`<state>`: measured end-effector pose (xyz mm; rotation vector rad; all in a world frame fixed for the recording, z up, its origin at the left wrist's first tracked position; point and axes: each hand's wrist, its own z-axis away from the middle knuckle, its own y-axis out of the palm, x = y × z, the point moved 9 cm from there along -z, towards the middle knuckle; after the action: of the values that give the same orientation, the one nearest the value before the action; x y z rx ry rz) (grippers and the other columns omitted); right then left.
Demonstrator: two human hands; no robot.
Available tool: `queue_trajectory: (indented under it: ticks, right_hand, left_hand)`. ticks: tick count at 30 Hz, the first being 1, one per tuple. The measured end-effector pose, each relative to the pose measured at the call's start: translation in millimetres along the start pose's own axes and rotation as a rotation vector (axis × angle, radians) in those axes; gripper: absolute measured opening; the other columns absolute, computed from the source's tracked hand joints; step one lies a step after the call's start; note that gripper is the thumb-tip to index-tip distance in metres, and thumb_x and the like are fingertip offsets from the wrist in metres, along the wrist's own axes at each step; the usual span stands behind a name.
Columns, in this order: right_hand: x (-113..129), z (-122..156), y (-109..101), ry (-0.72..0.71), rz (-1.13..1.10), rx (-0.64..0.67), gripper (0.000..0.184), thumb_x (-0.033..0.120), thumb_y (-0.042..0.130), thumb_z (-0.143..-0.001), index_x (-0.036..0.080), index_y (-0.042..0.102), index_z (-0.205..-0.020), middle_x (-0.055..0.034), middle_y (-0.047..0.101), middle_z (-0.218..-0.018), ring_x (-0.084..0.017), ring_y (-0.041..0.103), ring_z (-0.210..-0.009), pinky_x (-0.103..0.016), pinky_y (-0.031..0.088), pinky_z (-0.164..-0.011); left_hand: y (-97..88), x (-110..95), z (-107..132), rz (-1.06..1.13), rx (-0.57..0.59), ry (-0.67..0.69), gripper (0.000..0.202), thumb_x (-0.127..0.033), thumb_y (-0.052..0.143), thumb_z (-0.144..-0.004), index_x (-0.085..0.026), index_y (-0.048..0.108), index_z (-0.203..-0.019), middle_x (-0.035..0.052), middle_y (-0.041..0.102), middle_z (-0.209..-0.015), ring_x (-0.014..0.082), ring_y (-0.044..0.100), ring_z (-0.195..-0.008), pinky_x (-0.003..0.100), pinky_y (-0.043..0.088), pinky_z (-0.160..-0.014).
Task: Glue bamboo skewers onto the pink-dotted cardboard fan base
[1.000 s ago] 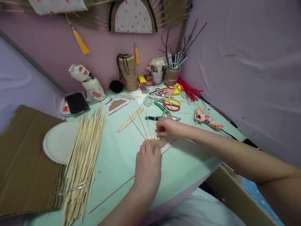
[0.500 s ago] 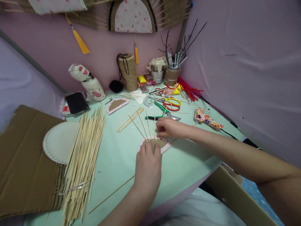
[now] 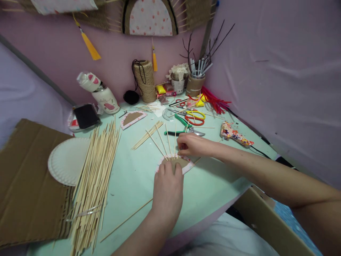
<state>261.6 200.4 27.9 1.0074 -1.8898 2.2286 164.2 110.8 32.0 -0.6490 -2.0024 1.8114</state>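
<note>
A cardboard half-circle [image 3: 183, 162] with a pink-spotted white border lies on the table, and several thin bamboo sticks fan out from its curved edge, such as one stick [image 3: 168, 140] near the middle. My left hand [image 3: 168, 185] is on its near side, the fingertips pressed onto the cardboard and holding it down. At the far right edge of the half-circle, my right hand [image 3: 190, 144] pinches a bamboo stick [image 3: 187, 126], whose upper end shows above the fingers. The stick's lower end is hidden by that hand.
Pruning shears [image 3: 195, 132] lie just beyond my right hand, with scissors [image 3: 195, 117] behind. A patterned glue gun [image 3: 234, 134] lies to the right. Left are a large bundle of sticks [image 3: 96, 185], a paper plate [image 3: 68, 161] and corrugated cardboard [image 3: 32, 188]. A twine spool [image 3: 146, 83] stands at the back.
</note>
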Motion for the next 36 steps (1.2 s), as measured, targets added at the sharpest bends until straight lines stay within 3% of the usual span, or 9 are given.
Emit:
queue_trajectory:
  ticks: [21, 29, 33, 36]
  right_hand:
    - [0.3, 1.5, -1.6, 0.013, -0.005, -0.012, 0.013, 0.017, 0.072, -0.072, 0.016, 0.059, -0.07, -0.0001, 0.054, -0.076, -0.011, 0.045, -0.065, -0.023, 0.03, -0.06]
    - [4.4, 6.9, -6.7, 0.007, -0.017, -0.04, 0.009, 0.019, 0.069, -0.073, 0.017, 0.065, -0.08, -0.0026, 0.06, -0.085, -0.012, 0.052, -0.068, -0.024, 0.037, -0.063]
    - [5.6, 14.1, -23.7, 0.006, -0.096, -0.128, 0.012, 0.019, 0.066, -0.076, 0.017, 0.067, -0.088, -0.0053, 0.063, -0.099, -0.011, 0.057, -0.069, -0.025, 0.043, -0.068]
    - [-1.8, 23.3, -46.6, 0.054, -0.207, -0.312, 0.01, 0.025, 0.063, -0.082, 0.018, 0.067, -0.088, -0.005, 0.064, -0.096, -0.011, 0.058, -0.067, -0.025, 0.045, -0.065]
  left_hand:
    - [-0.1, 0.4, 0.2, -0.011, -0.008, -0.006, 0.009, -0.015, 0.056, -0.09, -0.017, 0.062, -0.095, 0.0089, 0.054, -0.096, 0.0244, 0.051, -0.088, 0.035, 0.049, -0.069]
    - [0.9, 0.8, 0.6, -0.01, -0.02, 0.001, 0.009, -0.015, 0.057, -0.089, -0.018, 0.062, -0.096, 0.0091, 0.055, -0.097, 0.0245, 0.051, -0.089, 0.036, 0.05, -0.071]
    - [1.1, 0.8, 0.6, 0.0, -0.012, 0.0, 0.011, -0.015, 0.056, -0.089, -0.017, 0.062, -0.097, 0.0098, 0.055, -0.097, 0.025, 0.051, -0.089, 0.036, 0.05, -0.07]
    - [0.7, -0.1, 0.9, -0.014, -0.013, 0.002, 0.009, -0.014, 0.056, -0.089, -0.018, 0.062, -0.095, 0.0088, 0.054, -0.095, 0.0245, 0.051, -0.088, 0.036, 0.05, -0.07]
